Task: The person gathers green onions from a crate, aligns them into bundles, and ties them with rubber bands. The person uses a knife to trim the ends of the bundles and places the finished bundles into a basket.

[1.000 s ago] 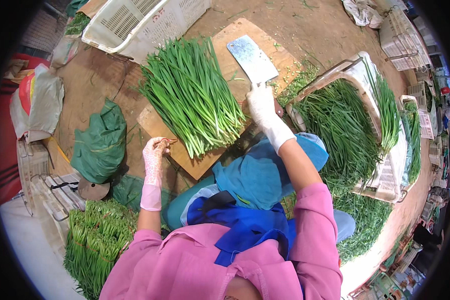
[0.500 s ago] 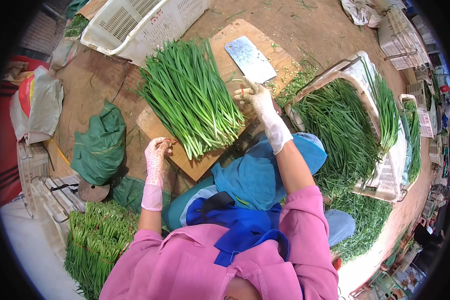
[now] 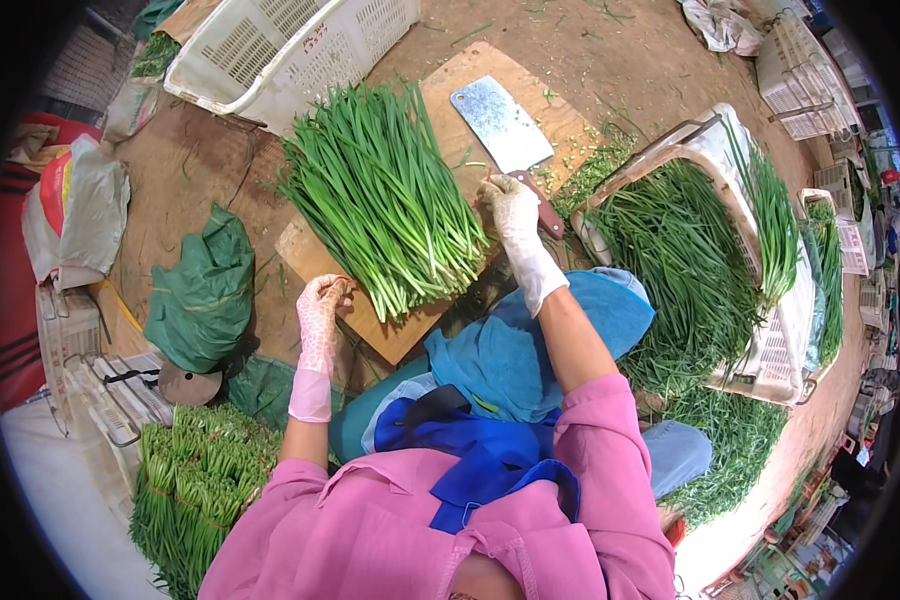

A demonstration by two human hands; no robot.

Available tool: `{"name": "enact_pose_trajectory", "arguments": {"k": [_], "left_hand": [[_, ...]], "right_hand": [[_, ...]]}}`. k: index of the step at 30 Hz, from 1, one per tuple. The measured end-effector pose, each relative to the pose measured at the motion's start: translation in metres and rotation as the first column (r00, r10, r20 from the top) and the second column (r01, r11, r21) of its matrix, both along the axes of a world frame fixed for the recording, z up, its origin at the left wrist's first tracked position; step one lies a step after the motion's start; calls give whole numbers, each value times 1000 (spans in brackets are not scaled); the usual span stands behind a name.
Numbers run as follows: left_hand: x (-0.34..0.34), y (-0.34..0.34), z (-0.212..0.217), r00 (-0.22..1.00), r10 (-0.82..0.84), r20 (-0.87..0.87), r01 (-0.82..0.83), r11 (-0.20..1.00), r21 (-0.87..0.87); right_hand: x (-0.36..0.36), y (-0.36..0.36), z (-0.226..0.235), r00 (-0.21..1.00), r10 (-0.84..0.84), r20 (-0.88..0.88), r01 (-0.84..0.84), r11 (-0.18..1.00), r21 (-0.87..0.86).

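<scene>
A thick bunch of garlic chives (image 3: 380,190) lies slantwise on a wooden board (image 3: 390,345), its pale cut ends toward me. At the bunch's near left side, my left hand (image 3: 323,298), in a pale patterned glove, is closed in a pinch with a bit of thin red band at the fingertips. On the right side my gloved right hand (image 3: 513,205) pinches another bit of red band. Whether the two bits join under the chives is hidden. Just beyond the right hand lies a cleaver (image 3: 502,122), its brown handle beside that hand.
White plastic crates (image 3: 300,70) stand at the far left, and another crate (image 3: 785,335) full of loose chives lies at right. Tied bunches (image 3: 195,480) are stacked at lower left, near a green sack (image 3: 205,295). Chopped trimmings (image 3: 595,165) are scattered by the board.
My right hand's fingers have closed in from a more spread pose, and the hand has shifted slightly, uncovering the cleaver's handle. The left hand has barely moved; the chives lie as before.
</scene>
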State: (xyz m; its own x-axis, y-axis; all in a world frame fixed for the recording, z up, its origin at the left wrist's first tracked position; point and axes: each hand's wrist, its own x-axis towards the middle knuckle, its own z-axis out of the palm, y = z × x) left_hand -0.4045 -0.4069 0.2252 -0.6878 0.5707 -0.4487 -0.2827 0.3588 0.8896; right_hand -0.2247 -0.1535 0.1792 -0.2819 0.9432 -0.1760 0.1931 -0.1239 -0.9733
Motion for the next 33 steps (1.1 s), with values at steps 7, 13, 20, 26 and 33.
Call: {"name": "enact_pose_trajectory", "arguments": {"k": [7,13,20,26,33], "left_hand": [[2,5,8,999,34,4,-34,999,19],[9,25,14,990,56,129,-80,980,184],[40,61,0,972,231,40,-232,931,283],[51,70,-1,957,277,-88,-258,949,184],[20,35,-17,992,77,-103,-67,993,98]], "right_hand": [[0,-4,5,998,-15,69,17,999,-28],[-22,-28,38,926,149,-347,-140,989,51],[-42,-74,78,847,510,-147,-455,840,294],[-50,-82,84,763,645,-42,-611,741,279],[-87,-116,70,821,392,415,-558,706,437]]}}
